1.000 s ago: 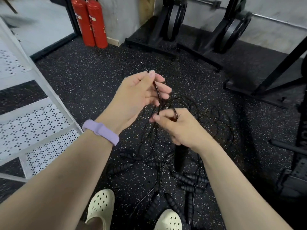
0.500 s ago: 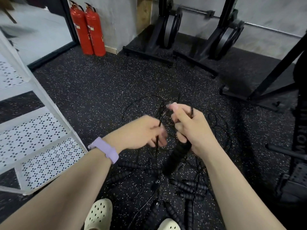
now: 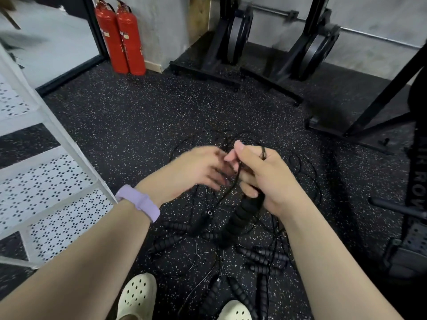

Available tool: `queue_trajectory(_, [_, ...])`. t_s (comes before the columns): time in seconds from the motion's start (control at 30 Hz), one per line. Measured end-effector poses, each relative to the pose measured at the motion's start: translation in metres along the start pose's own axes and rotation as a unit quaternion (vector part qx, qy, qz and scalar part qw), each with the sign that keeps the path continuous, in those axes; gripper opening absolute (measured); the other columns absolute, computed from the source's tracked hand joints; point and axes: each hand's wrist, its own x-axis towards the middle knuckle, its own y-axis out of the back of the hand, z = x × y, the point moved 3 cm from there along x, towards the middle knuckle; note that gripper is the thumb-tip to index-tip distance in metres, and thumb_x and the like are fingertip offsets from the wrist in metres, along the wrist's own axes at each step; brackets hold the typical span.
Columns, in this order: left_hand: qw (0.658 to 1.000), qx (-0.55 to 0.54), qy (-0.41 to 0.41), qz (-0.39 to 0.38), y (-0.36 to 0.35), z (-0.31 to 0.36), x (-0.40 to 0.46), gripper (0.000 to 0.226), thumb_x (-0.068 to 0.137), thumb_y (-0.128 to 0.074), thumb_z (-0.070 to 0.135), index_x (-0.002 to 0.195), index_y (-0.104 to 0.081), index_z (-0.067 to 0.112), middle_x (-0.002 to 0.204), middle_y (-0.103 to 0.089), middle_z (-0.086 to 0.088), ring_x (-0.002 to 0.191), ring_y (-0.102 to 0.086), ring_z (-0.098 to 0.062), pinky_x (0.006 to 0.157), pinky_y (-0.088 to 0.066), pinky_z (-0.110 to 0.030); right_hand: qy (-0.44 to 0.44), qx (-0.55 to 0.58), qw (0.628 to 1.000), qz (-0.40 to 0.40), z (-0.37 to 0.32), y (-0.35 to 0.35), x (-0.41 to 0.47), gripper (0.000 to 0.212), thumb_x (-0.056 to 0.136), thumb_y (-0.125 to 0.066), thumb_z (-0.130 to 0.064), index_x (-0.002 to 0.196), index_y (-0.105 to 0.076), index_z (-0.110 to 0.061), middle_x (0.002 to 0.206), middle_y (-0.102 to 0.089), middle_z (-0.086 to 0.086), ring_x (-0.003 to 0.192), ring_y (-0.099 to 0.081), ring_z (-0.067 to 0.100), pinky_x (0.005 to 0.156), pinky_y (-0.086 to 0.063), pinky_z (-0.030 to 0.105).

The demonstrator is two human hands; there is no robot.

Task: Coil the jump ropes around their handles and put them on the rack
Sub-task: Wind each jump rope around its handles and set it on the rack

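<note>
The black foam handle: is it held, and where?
Yes, the right hand grips the foam handle at its upper end; the left hand handles its cord.

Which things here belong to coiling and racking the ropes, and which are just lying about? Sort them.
Part of the job:
- right hand gripping the foam handles
- left hand at the cord
- loose ropes on the floor
- white rack

Lying about:
- fire extinguishers
- rowing machines

Black ribbed handle (image 3: 242, 218) held tilted; tangled ropes (image 3: 231, 262) on floor, count unclear.
</note>
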Motion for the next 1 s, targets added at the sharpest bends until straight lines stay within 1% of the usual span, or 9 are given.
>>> queue_trajectory(0.13, [0.935, 0.276, 0.028, -0.221, -0.022, -0.029, -0.005, 0.025, 0.097, -0.064, 0.029, 0.122, -0.066, 0.032, 0.117, -0.073, 0.003, 0.108, -0.07, -0.022, 0.105, -0.05, -0.051, 0.0, 0.008, 0.998, 0.062, 0.001, 0.007, 0.002, 0.034, 0.102, -0.061, -0.031, 0.077, -0.076, -0.014, 0.061, -0.051, -0.003, 0.04, -0.026, 0.006, 0.035, -0.026, 0.019])
queue_trajectory(0.2, [0.923, 0.322, 0.011, -0.212, -0.023, -0.028, -0.006, 0.011, 0.098, -0.065, 0.036, 0.092, -0.07, 0.043, 0.102, -0.077, 0.009, 0.093, -0.071, -0.022, 0.096, -0.055, -0.045, -0.001, 0.004, 0.997, 0.072, 0.003, 0.008, 0.002, 0.034, 0.101, -0.062, -0.033, 0.078, -0.078, -0.015, 0.066, -0.054, -0.003, 0.045, -0.027, 0.008, 0.036, -0.027, 0.02])
queue_trajectory(0.27, [0.926, 0.336, 0.005, -0.172, -0.021, -0.021, -0.005, 0.021, 0.101, -0.063, 0.034, 0.081, -0.069, 0.039, 0.086, -0.074, 0.01, 0.077, -0.067, -0.013, 0.085, -0.058, -0.043, 0.002, 0.01, 0.997, 0.082, 0.002, 0.011, 0.001, 0.032, 0.1, -0.062, -0.036, 0.083, -0.08, -0.016, 0.074, -0.056, -0.001, 0.049, -0.027, 0.008, 0.037, -0.027, 0.02])
queue_trajectory(0.37, [0.967, 0.232, -0.01, -0.104, -0.013, -0.01, -0.006, 0.021, 0.104, -0.056, 0.025, 0.1, -0.073, 0.015, 0.09, -0.077, 0.004, 0.08, -0.074, -0.01, 0.077, -0.061, -0.036, -0.008, -0.003, 0.997, 0.077, 0.0, 0.019, -0.002, 0.038, 0.093, -0.062, -0.051, 0.097, -0.081, -0.018, 0.084, -0.067, -0.002, 0.05, -0.025, 0.008, 0.039, -0.028, 0.021])
queue_trajectory(0.47, [0.994, 0.088, -0.07, 0.006, -0.002, 0.012, -0.012, 0.022, 0.104, -0.054, 0.02, 0.099, -0.073, 0.01, 0.084, -0.077, -0.003, 0.07, -0.07, -0.015, 0.064, -0.058, -0.027, -0.052, -0.155, 0.987, 0.008, 0.005, 0.019, -0.006, 0.042, 0.093, -0.06, -0.059, 0.096, -0.079, -0.022, 0.06, -0.055, -0.004, 0.046, -0.026, 0.011, 0.042, -0.032, 0.026])
queue_trajectory(0.67, [0.956, -0.21, -0.125, 0.161, 0.01, 0.02, -0.011, 0.024, 0.107, -0.048, 0.011, 0.109, -0.067, -0.004, 0.082, -0.072, -0.011, 0.06, -0.056, -0.014, 0.056, -0.052, -0.024, -0.067, -0.17, 0.976, -0.116, 0.006, 0.005, -0.009, 0.031, 0.101, -0.064, -0.032, 0.091, -0.077, -0.006, 0.043, -0.034, -0.008, 0.04, -0.023, 0.012, 0.043, -0.031, 0.025])
queue_trajectory(0.8, [0.955, -0.215, -0.083, 0.186, 0.013, 0.015, -0.007, 0.034, 0.11, -0.044, 0.024, 0.114, -0.066, -0.002, 0.095, -0.076, -0.013, 0.072, -0.063, -0.02, 0.068, -0.06, -0.031, -0.031, -0.154, 0.983, -0.098, 0.004, -0.002, -0.007, 0.017, 0.099, -0.068, -0.019, 0.086, -0.074, -0.01, 0.046, -0.043, -0.005, 0.04, -0.025, 0.012, 0.041, -0.031, 0.024])
queue_trajectory(0.87, [0.98, -0.127, -0.019, 0.153, 0.009, 0.006, -0.003, 0.051, 0.109, -0.035, 0.044, 0.118, -0.067, 0.006, 0.104, -0.078, -0.009, 0.088, -0.072, -0.027, 0.086, -0.06, -0.04, -0.01, -0.114, 0.992, -0.055, 0.004, -0.002, -0.003, 0.019, 0.1, -0.067, -0.017, 0.083, -0.074, -0.013, 0.057, -0.049, 0.006, 0.04, -0.027, 0.009, 0.039, -0.031, 0.021])
queue_trajectory(1.0, [0.996, 0.004, 0.052, -0.066, -0.014, -0.008, -0.008, 0.071, 0.091, -0.03, 0.079, 0.125, -0.066, 0.029, 0.113, -0.076, 0.006, 0.108, -0.072, -0.013, 0.101, -0.054, -0.036, -0.007, 0.013, 0.998, 0.059, 0.004, 0.013, 0.002, 0.021, 0.1, -0.064, -0.017, 0.083, -0.077, -0.018, 0.068, -0.045, 0.005, 0.042, -0.026, 0.005, 0.036, -0.03, 0.019])
